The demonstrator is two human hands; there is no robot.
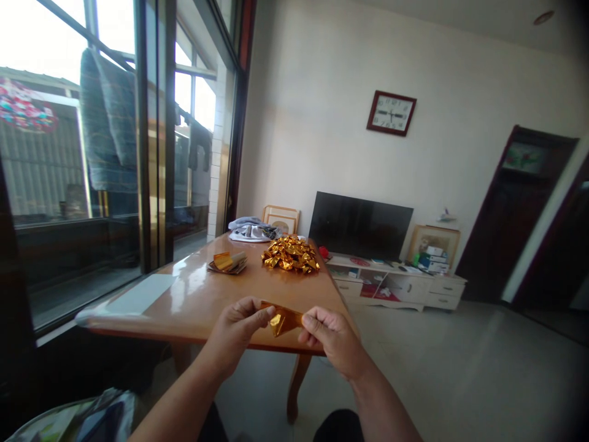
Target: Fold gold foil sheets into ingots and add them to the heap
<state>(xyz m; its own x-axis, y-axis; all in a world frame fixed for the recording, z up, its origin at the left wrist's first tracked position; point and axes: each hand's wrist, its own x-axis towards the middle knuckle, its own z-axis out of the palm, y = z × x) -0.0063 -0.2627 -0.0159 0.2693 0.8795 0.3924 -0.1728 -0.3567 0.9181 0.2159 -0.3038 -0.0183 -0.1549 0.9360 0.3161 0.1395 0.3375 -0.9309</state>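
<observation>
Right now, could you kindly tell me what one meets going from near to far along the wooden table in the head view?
Folded gold foil piece → heap of gold foil folds → crumpled grey cloth

Free air over the wooden table (pixel 184 301), gold foil heap (pixel 291 255) blocking ahead, folded papers (pixel 227 264) left, far end unclear
</observation>
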